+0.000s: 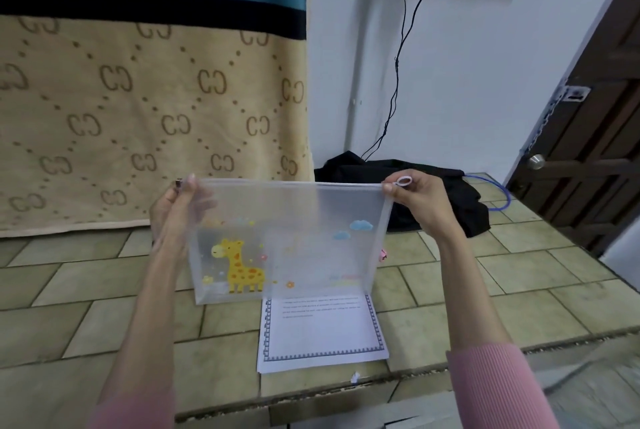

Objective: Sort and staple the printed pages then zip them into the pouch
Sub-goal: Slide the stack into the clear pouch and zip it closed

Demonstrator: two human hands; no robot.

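Note:
I hold a frosted clear zip pouch [304,238] with a yellow giraffe print upright above the tiled surface. My left hand [175,212] grips its top left corner, with a small dark object showing at the fingertips. My right hand [420,198] pinches the top right corner, at the white ring zipper pull [403,181]. Below and behind the pouch, a stack of printed pages [322,338] with a patterned border lies flat on the surface, its upper part hidden by the pouch. I see no stapler.
The tiled counter [104,307] ends in a front edge near me. A black cloth bag [433,193] and a blue cable [498,193] lie at the back right. A patterned towel [138,99] hangs behind. A dark door [595,137] stands at the right.

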